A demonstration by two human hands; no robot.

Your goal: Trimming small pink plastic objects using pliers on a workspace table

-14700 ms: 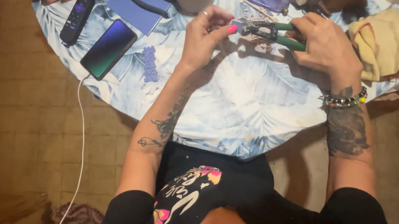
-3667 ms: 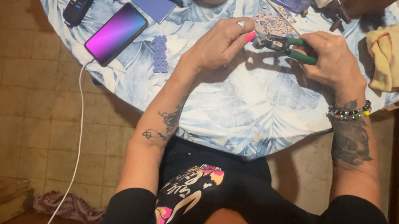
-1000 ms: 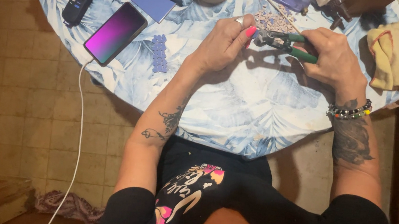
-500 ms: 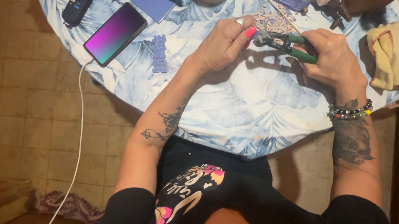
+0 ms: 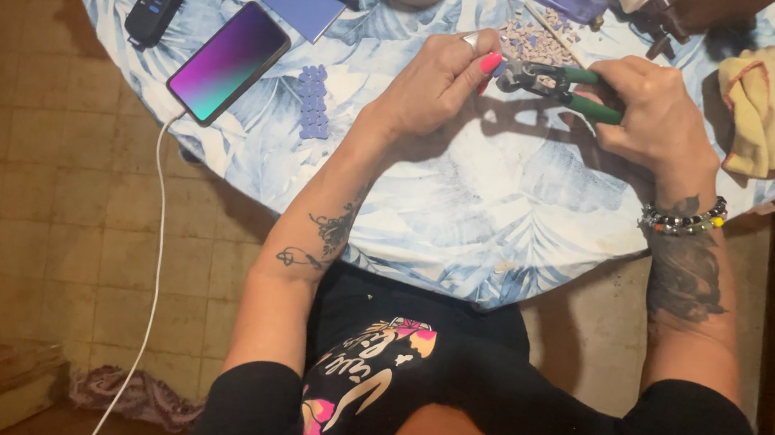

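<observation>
Near the table's (image 5: 468,219) far edge, our right hand (image 5: 660,109) grips the nippers (image 5: 563,81), long axis toward our left hand (image 5: 437,78), whose fingers pinch something at the tip.

The person wears a black short-sleeved top with a printed graphic in pink, orange and cream on the chest. Both forearms are bare. The left forearm carries two dark tattoos: one ornate motif at mid-forearm, one smaller outline figure nearer the elbow. The right forearm carries a large dark shaded tattoo just behind the wrist. A beaded bracelet, multicoloured with dark beads, circles the right wrist. The left hand (image 5: 437,78) shows a bright pink thumbnail and a pale ring. The right hand (image 5: 655,109) shows no visible ornament.
</observation>
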